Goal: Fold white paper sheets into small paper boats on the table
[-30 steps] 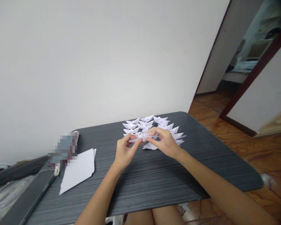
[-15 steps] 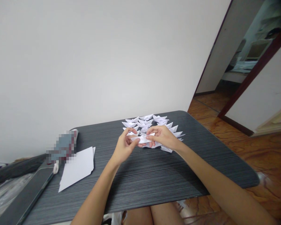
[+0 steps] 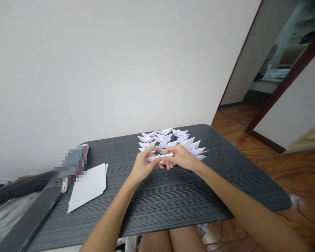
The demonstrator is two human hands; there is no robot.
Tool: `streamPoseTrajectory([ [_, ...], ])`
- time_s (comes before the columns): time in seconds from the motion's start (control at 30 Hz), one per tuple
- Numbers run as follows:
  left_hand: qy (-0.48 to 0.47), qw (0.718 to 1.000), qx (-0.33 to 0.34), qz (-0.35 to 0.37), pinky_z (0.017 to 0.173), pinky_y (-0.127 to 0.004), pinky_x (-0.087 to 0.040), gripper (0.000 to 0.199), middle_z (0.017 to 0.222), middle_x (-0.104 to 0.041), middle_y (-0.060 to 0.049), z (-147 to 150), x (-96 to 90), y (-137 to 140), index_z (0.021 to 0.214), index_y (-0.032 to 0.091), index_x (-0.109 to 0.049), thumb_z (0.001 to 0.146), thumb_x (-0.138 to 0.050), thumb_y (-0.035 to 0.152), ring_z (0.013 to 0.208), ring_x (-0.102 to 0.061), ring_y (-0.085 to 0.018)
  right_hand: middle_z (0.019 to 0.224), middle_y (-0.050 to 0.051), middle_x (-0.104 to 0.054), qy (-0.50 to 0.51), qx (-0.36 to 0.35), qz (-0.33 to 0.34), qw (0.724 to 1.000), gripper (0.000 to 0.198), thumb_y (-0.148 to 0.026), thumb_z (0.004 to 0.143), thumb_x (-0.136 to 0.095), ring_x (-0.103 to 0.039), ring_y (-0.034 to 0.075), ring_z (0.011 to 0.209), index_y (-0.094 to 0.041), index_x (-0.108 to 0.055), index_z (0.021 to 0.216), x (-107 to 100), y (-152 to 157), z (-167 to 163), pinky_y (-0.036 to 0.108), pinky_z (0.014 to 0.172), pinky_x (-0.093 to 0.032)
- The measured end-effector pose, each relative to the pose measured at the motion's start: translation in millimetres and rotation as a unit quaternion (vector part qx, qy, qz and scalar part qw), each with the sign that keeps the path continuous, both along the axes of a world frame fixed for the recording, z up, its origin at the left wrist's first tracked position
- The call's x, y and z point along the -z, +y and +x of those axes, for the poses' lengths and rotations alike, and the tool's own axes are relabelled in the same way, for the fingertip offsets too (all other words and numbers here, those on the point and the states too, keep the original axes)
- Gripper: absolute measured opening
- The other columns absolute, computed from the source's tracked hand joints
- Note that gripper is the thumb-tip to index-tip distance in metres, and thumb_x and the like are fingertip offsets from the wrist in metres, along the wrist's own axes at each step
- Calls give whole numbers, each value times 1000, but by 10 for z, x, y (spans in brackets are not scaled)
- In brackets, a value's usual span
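Note:
A white folded paper boat [image 3: 152, 158] is pinched between my two hands, a little above the dark table [image 3: 173, 199]. My left hand [image 3: 144, 163] grips it from the left, thumb on the near side. From the right, my right hand [image 3: 182, 157] holds it between thumb and fingers. Its middle is partly covered by my fingertips. Just beyond my hands, several finished paper boats [image 3: 165, 131] stand in rows on the table, the nearest ones partly hidden behind my hands.
A stack of white paper sheets [image 3: 88, 187] lies on the table's left side. Behind it is a blurred-out packet [image 3: 72, 162]. A white wall [image 3: 120, 70] rises along the far edge. To the right are wooden flooring [image 3: 252, 147] and a doorway.
My fingers have closed in on the boat's middle, and my hands are nearer each other. The boat now looks narrower, with its long edge facing me. The view has shifted slightly.

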State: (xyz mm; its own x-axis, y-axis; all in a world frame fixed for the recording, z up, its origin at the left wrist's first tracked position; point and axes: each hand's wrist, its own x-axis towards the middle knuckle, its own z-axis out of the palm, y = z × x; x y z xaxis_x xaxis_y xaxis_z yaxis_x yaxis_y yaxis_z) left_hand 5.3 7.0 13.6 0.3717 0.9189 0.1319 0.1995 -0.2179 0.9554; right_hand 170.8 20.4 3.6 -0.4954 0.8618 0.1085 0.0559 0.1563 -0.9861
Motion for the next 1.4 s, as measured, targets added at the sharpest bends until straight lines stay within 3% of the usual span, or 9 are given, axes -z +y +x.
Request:
streamPoseTrajectory([
  [0.2, -41, 996, 51, -55, 58, -30, -52, 44, 69, -67, -6, -42, -6, 28, 114, 13, -39, 75, -53, 30, 65, -65, -21, 42, -1, -56, -7, 21, -37, 999, 20, -31, 69, -57, -57, 13, 39, -11, -56, 67, 4, 18, 16, 21, 40, -42],
  [0.3, -29, 996, 72, -34, 60, -29, -52, 47, 75, -66, -6, -68, -6, 43, 110, 15, -40, 70, -60, 28, 70, -65, -21, 41, -1, -56, -7, 22, -33, 999, 20, -31, 68, -57, -56, 12, 37, -11, -55, 66, 0, 35, 26, 20, 39, -41],
  [0.53, 2, 1000, 10, 11, 56, -27, -51, 26, 66, -65, -3, -86, 35, 60, 86, 15, -46, 69, -60, 30, 60, -64, -18, 41, -2, -54, -5, 40, -15, 999, 15, -27, 70, -56, -55, 12, 38, -13, -55, 69, -8, 59, 48, 21, 40, -41],
  [0.77, -10, 1000, 8, -3, 60, -31, -52, 24, 63, -64, -3, -90, 47, 59, 92, 14, -49, 76, -50, 32, 62, -65, -19, 40, -4, -52, -42, 48, 32, 997, 13, -22, 67, -59, -49, 9, 36, -12, -58, 74, -44, 6, 49, 19, 38, -37],
  [0.9, -19, 999, 28, -36, 62, -32, -51, 33, 66, -65, -5, -95, 21, 59, 104, 13, -44, 79, -43, 35, 65, -65, -19, 42, -3, -52, -44, 32, 23, 998, 14, -25, 69, -57, -47, 8, 34, -11, -57, 69, -67, 12, 75, 18, 36, -36],
  [0.97, 16, 999, 26, -15, 62, -30, -50, 41, 69, -66, -6, -91, 7, 52, 109, 12, -44, 76, -49, 36, 66, -64, -19, 42, -3, -53, -45, 25, 23, 998, 14, -25, 69, -57, -47, 7, 34, -11, -57, 69, -59, 10, 63, 17, 36, -35],
  [1.07, 108, 992, -2, 58, 61, -26, -47, 39, 68, -67, -5, -69, -2, 30, 95, 11, -58, 66, -62, 36, 64, -62, -19, 41, -3, -52, -50, 21, 39, 998, 15, -25, 70, -55, -46, 6, 33, -11, -57, 68, -19, -9, 14, 16, 35, -34],
  [1.17, 148, 985, 5, 86, 59, -24, -45, 29, 61, -66, -5, -38, -7, 6, 71, 11, -64, 71, -55, 38, 59, -61, -17, 47, 0, -56, -40, 19, 49, 998, 17, -26, 72, -53, -51, 8, 37, -11, -57, 67, 25, -27, -27, 16, 36, -37],
  [1.4, 79, 995, 53, -31, 42, -20, -41, 32, 60, -65, -8, -59, 4, 30, 69, 9, -59, 78, -46, 36, 47, -60, -15, 40, -3, -50, -52, 40, 56, 996, 20, -26, 76, -46, -50, 8, 33, -11, -56, 68, 61, -17, -28, 17, 36, -38],
])
